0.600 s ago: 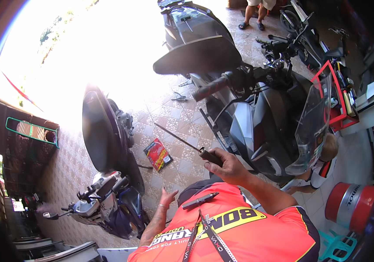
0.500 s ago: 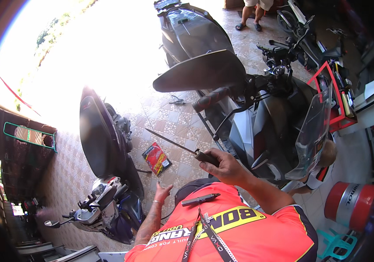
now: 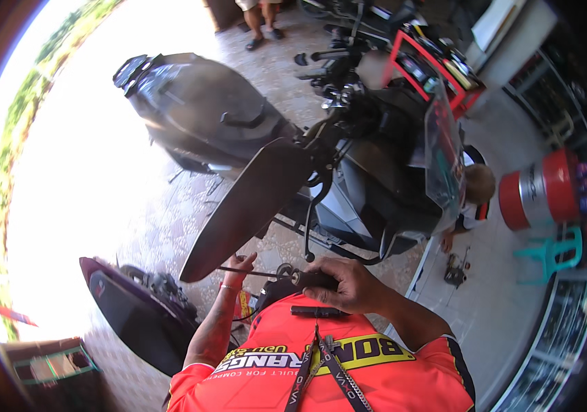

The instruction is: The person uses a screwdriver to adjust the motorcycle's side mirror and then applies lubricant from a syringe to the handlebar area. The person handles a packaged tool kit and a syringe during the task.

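Note:
My right hand (image 3: pixel 338 288) is shut on the dark handle (image 3: pixel 312 278) of a tool with a long, thin shaft (image 3: pixel 259 273) pointing left. My left hand (image 3: pixel 238 264) is lower left, by the shaft, its fingers partly apart; whether it touches the shaft I cannot tell. Just beyond both hands, a large black paddle-shaped part (image 3: pixel 245 199), apparently a mirror, rises from the handlebar of a grey-black scooter (image 3: pixel 358 199) with a clear windscreen (image 3: pixel 441 151). A purple-black scooter seat (image 3: pixel 135 316) is left of my left arm. A black pen-like item (image 3: pixel 317 312) lies on my orange shirt.
A co-worker (image 3: pixel 478 182) crouches at the right, near a red drum (image 3: pixel 537 189), teal stool (image 3: pixel 550 254) and small dark mechanical part (image 3: pixel 454 275). A red tool rack (image 3: pixel 430 65), another scooter (image 3: pixel 190 103) and a standing person's legs (image 3: pixel 259 24) are farther back.
The view has turned, putting the scooters lower and farther left. The tool has moved lower in the picture, its shaft now nearly level, and my left hand has come up beside it.

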The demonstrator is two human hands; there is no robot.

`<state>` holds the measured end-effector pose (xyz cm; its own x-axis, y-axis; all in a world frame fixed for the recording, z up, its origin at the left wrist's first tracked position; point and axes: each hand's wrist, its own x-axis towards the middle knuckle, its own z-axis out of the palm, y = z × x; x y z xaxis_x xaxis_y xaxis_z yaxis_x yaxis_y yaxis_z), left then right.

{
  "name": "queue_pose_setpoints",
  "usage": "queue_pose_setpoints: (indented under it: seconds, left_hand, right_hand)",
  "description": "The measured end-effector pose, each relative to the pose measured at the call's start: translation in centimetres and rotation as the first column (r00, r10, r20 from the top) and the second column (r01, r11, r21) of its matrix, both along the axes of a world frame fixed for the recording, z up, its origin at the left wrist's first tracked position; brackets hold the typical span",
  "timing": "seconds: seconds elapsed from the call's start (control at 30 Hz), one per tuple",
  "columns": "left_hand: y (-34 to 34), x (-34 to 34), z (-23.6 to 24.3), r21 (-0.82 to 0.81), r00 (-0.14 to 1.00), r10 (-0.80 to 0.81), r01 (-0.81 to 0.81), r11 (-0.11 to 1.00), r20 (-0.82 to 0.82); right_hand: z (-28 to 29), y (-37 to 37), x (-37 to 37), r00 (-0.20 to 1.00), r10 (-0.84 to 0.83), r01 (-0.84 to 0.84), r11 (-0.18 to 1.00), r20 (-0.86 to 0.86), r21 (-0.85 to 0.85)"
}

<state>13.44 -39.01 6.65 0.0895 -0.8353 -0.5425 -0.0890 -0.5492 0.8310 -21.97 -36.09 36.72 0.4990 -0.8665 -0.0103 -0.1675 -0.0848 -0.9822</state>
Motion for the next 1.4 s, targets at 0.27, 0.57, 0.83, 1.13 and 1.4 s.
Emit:
queue_pose_setpoints:
  seconds: [0.27, 0.57, 0.83, 1.13, 1.4]
  left_hand:
    - [-10.0, -4.2, 5.4, -0.153, 0.888, -0.428, 0.405, 0.901, -0.169]
    - [-10.7, -8.4, 13.8, -0.197, 0.549, -0.382, 0.366, 0.909, -0.744]
    - [-11.4, -11.4, 18.5, -0.305, 0.315, -0.474, 0.460, 0.834, -0.822]
    - [-14.6, -11.4, 17.3, -0.375, 0.021, -0.475, 0.584, 0.720, -0.880]
    - [-16.8, -11.5, 17.6, -0.380, -0.114, -0.463, 0.754, 0.536, -0.879]
  right_hand:
    - [-1.3, 6.8, 0.6, 0.926, -0.367, 0.366, 0.930, -0.092, -0.028]
    - [-2.8, 11.6, -1.8, 0.858, -0.508, 0.511, 0.859, -0.078, 0.027]
    - [-2.9, 16.6, -1.5, 0.715, -0.698, 0.685, 0.689, -0.039, 0.237]
    - [-1.9, 18.7, 4.1, 0.431, -0.876, 0.902, 0.414, -0.217, 0.120]
    - [0.6, 18.1, 12.8, 0.280, -0.887, 0.959, 0.236, -0.366, 0.160]
